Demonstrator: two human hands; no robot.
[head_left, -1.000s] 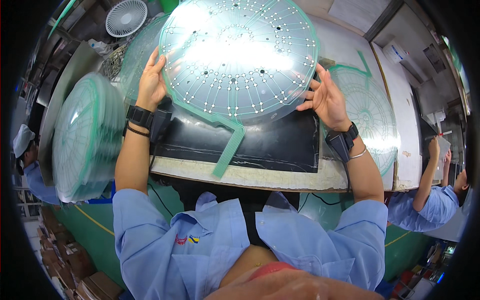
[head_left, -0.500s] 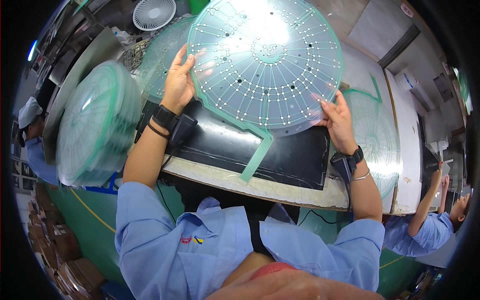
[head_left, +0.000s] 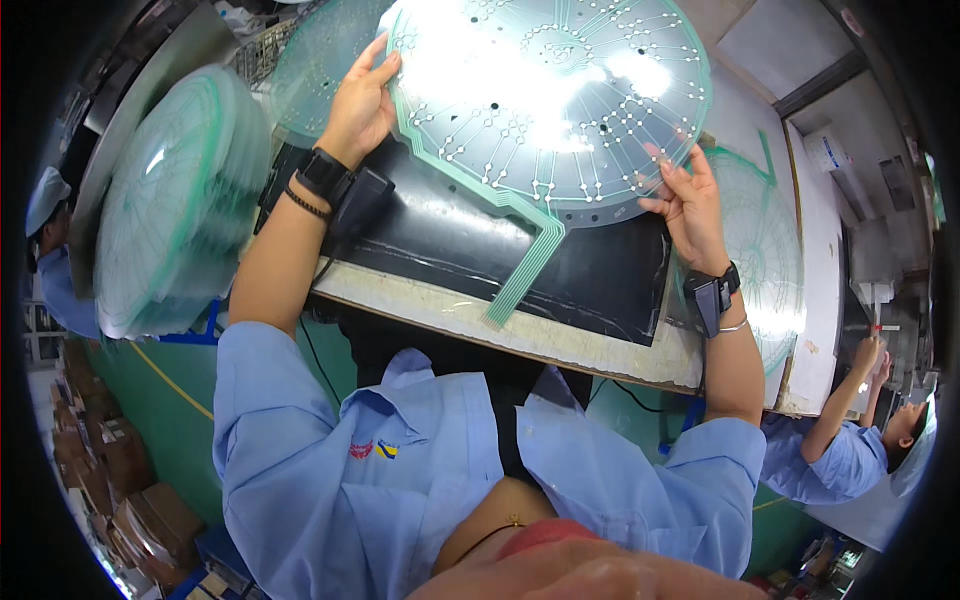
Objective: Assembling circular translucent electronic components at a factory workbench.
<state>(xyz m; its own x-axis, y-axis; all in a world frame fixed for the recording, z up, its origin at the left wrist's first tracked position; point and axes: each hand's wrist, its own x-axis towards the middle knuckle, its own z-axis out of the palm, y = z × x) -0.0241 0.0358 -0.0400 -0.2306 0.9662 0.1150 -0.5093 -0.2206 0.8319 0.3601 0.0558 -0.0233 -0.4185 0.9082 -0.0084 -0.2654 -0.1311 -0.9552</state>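
Black mat (head_left: 560,265) over my bench, stack of round green-tinted sheets (head_left: 165,205) at left, round clear circuit sheet (head_left: 545,100) raised above the mat (green ribbon tail hanging down), my left hand (head_left: 360,105) gripping its left edge, my right hand (head_left: 690,205) pinching its lower right rim.

The worker wears a light-blue short-sleeved shirt (head_left: 400,470), a black band on each wrist, and a thin bangle (head_left: 733,326) on the right.

brown cartons (head_left: 120,480) | lower left floor | stacked, possibly boxes
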